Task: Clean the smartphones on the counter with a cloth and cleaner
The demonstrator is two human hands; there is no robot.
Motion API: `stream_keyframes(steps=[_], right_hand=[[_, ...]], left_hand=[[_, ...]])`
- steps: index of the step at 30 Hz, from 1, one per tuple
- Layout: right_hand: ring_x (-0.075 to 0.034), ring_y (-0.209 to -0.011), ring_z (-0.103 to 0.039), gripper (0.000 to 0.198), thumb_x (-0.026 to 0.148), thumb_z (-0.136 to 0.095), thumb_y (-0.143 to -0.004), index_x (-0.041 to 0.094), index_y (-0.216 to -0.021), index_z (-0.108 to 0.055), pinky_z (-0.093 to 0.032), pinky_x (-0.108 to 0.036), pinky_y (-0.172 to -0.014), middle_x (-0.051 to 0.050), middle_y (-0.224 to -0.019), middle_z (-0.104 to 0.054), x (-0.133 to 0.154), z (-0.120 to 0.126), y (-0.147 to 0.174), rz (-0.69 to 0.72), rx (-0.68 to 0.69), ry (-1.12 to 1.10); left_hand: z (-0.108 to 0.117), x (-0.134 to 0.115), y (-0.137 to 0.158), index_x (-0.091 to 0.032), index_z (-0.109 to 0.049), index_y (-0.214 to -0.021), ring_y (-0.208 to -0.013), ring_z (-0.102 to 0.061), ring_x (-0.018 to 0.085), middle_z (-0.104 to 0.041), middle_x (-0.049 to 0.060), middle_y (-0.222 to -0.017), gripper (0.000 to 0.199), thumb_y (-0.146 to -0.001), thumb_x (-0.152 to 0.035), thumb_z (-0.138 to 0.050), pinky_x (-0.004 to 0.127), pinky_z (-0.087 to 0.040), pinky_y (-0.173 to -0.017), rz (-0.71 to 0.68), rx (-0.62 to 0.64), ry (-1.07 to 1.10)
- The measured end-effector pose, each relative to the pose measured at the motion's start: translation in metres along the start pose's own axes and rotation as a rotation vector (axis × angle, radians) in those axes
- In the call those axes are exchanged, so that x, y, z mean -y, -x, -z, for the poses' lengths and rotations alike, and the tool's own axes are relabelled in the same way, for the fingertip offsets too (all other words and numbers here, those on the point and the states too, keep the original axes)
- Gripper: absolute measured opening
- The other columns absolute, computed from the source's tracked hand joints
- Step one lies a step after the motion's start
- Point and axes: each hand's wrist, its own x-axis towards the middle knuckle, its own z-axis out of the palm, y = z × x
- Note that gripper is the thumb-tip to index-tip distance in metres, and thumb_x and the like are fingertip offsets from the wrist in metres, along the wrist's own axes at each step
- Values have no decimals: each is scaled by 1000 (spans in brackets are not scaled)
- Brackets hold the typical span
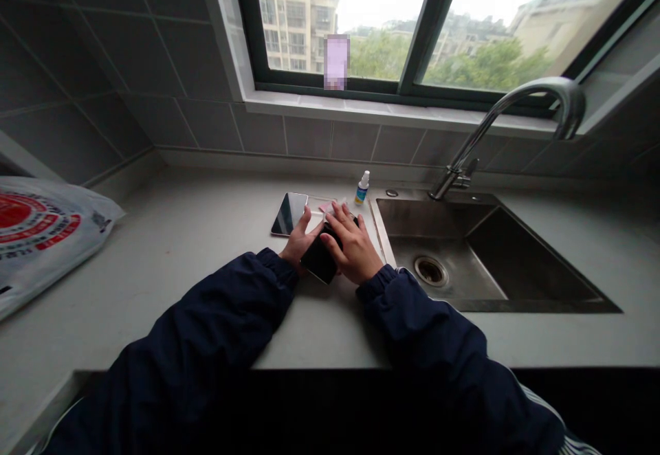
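"What was in the hands?"

"A dark phone (318, 260), tilted, its lower end toward seven o'clock. The left hand (299, 242) gripped it at its ten o'clock side, fingers curled around behind, thumb pointing up."

"And the right hand (357, 247)?"

"It lay over the phone's upper part from four o'clock, fingers extended and slightly apart, thumb across the dark face. I couldn't tell whether those fingers gripped anything underneath. A whitish thing (331, 216) showed by the fingertips, too small to make out."

"Where was all this?"

"Above the pale worktop (206, 201), near its middle. Between ten and eleven o'clock from the held phone, just beside the left thumb, a second phone (289, 214) lay flat, face reflecting light."

"Anything nearer one o'clock?"

"A small bottle (361, 191) with a white top and a blue and yellow label, upright near the sink's edge."

"So the sink was close?"

"The steel sink (515, 252) sat at three o'clock, with a curved tap (480, 132) at two. A printed plastic bag (46, 242) lay at nine, well apart from the hands, and the window (423, 36) stood at twelve."
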Motion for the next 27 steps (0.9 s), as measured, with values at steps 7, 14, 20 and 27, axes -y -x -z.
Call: stream_keyframes(steps=[7, 14, 20, 27], right_hand=[[-30, -157, -21, 62, 45, -37, -106, 15, -160, -31, -18, -62, -123, -14, -167, -27, -6, 3, -2, -66, 22, 17], [-32, -157, -20, 63, 45, -41, -104, 17, -160, -32, -19, -64, -122, -14, -168, -24, -7, 0, -2, -94, 42, 16], [-31, -154, -30, 58, 46, -48, -103, 21, -155, -43, -21, -63, -122, -13, -162, -38, 1, 1, 0, 105, 153, -101], [-30, -148, -42, 46, 42, -55, -101, 26, -145, -56, -15, -66, -122, -11, -151, -54, 12, 7, 3, 291, 239, -279]], left_hand=[[0, -2, 3, -29, -44, -154, -128, -60, 39, -58, 12, -146, 80, -91, -78, -37, 59, -43, -111, 54, 6, -40], [-9, -2, 4, -26, -46, -153, -128, -60, 36, -63, 12, -139, 78, -94, -76, -31, 55, -44, -111, 5, -54, -37], [-12, -4, 1, -14, -51, -148, -125, -63, 34, -72, 17, -121, 86, -95, -76, -23, 50, -45, -111, -62, -127, 47], [-11, -9, 0, 0, -49, -145, -111, -69, 42, -71, 29, -114, 105, -89, -83, -19, 60, -49, -102, -188, -237, -6]])
